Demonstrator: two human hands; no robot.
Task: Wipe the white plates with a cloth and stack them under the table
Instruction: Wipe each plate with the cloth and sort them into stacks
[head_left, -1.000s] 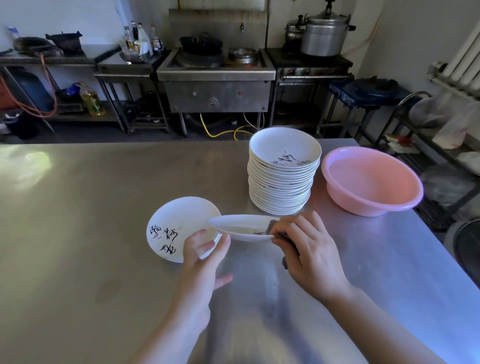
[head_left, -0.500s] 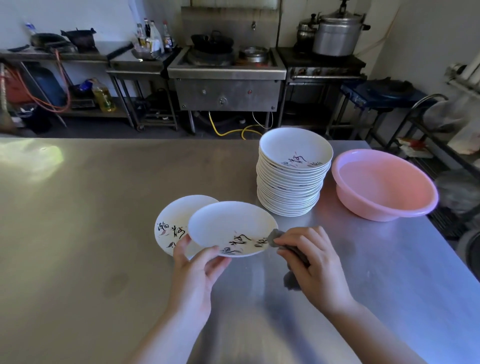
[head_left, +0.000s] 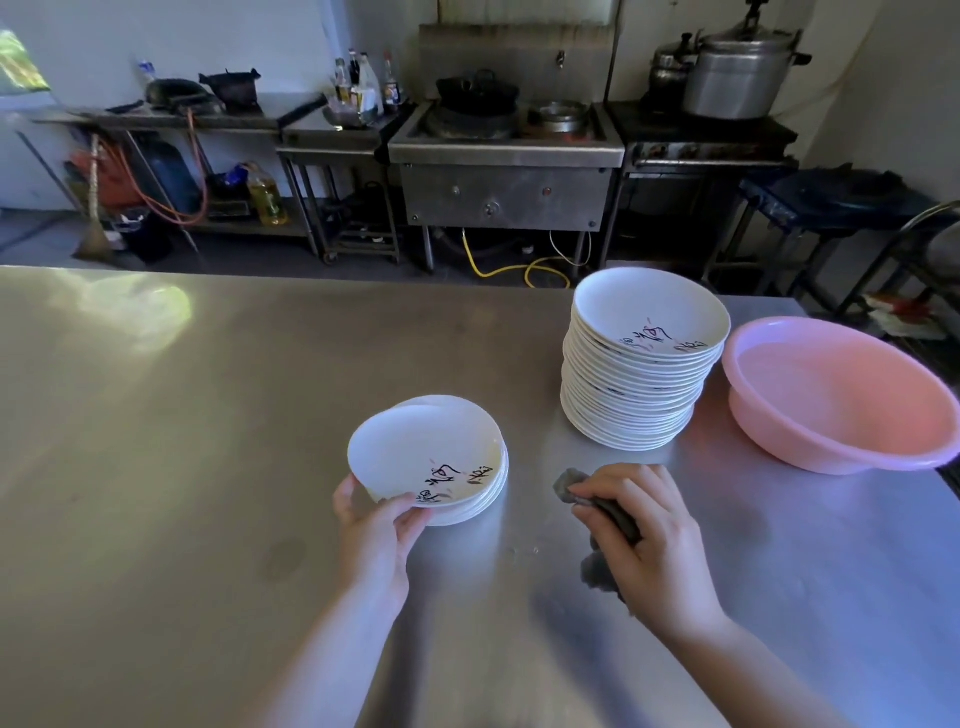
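Left hand (head_left: 382, 525) pinching round white plate (head_left: 423, 454) atop small pile on steel table (head_left: 208, 415); right hand (head_left: 641, 540) clenched around grey cloth (head_left: 597, 519). Behind: tall white plate stack (head_left: 639, 384), touching round pink plastic basin (head_left: 841, 395).

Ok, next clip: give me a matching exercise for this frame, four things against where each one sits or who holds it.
Things:
1. grey cloth
2. tall plate stack
3. pink basin
4. top plate of the small pile

Places or states:
A. far right on the steel table
B. gripped by the right hand
C. held at its near rim by the left hand
D. just left of the basin

Pairs: 1-B, 2-D, 3-A, 4-C
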